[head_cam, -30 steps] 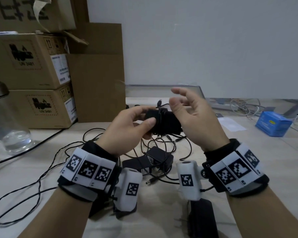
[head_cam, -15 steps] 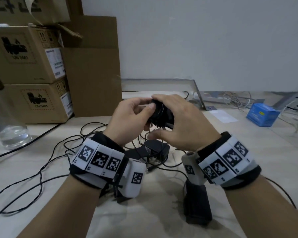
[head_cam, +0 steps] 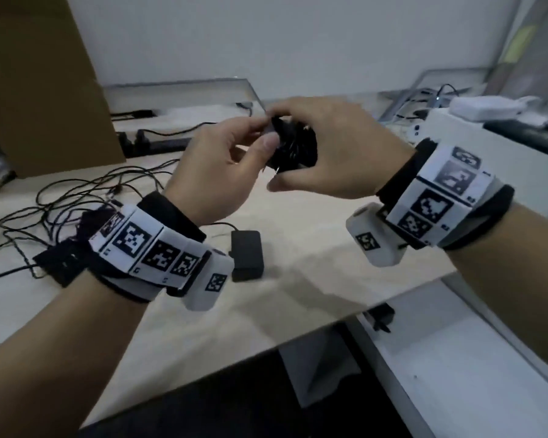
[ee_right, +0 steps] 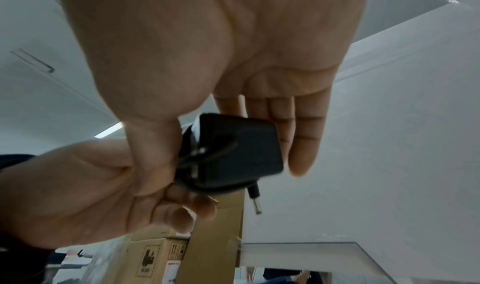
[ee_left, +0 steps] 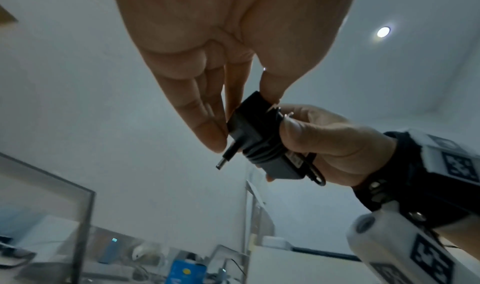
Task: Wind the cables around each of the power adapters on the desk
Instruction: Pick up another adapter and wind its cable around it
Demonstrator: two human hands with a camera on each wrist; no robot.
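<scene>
Both hands hold one black power adapter (head_cam: 293,147) above the desk, its cable wound round the body. My left hand (head_cam: 260,137) pinches one end of it between thumb and fingers (ee_left: 207,132). From the other side my right hand (head_cam: 301,181) grips it, thumb (ee_right: 153,165) across the windings. The cable's barrel plug (ee_left: 225,159) sticks out free below the adapter (ee_right: 239,148). A second black adapter (head_cam: 246,254) lies on the desk under my hands. A third adapter (head_cam: 57,263) lies left, partly hidden by my left wrist band, among loose black cables (head_cam: 76,191).
Cardboard boxes (head_cam: 38,83) stand at the back left, with a black power strip (head_cam: 159,142) behind the cables. The desk's right edge (head_cam: 402,295) runs close under my right wrist. Beyond it are a white unit (head_cam: 456,147) and a lower white surface (head_cam: 456,358).
My right hand went from spread fingers winding the cable to gripping the wound adapter. Both hands and the view have swung to the right, towards the desk's edge.
</scene>
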